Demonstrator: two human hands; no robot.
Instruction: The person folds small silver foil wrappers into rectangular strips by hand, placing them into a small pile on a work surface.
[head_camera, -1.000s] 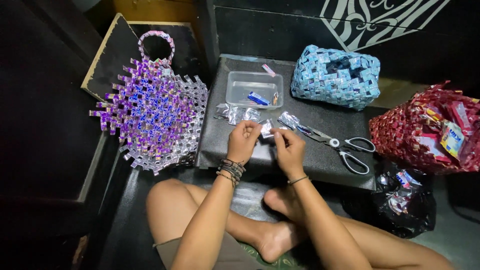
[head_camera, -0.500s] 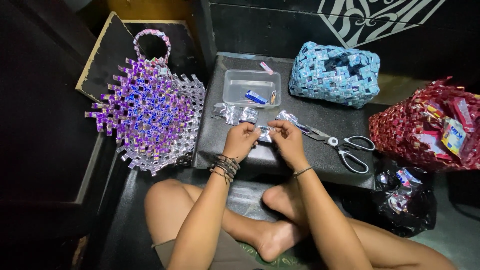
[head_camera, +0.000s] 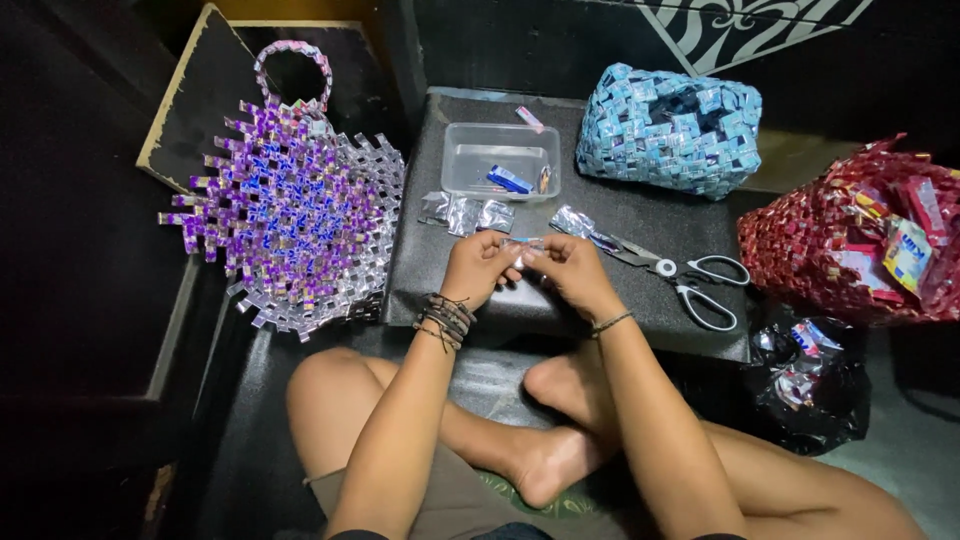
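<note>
Both hands pinch one small foil strip, held as it was a moment ago.

Left hand (head_camera: 478, 268) and right hand (head_camera: 570, 272) have barely shifted, so the folding goes on; the foil strip (head_camera: 524, 246) sits between their fingertips above the dark board (head_camera: 640, 300). Beyond lie loose foil pieces (head_camera: 466, 213), scissors (head_camera: 680, 275), a clear tub (head_camera: 500, 158).

bare arms with no sleeves, stack of dark braided cord bracelets (head_camera: 445, 320) on the left wrist, one thin dark band (head_camera: 609, 323) on the right wrist, bare feet, khaki-ish shorts (head_camera: 455, 500) down around 6 o'clock
</note>
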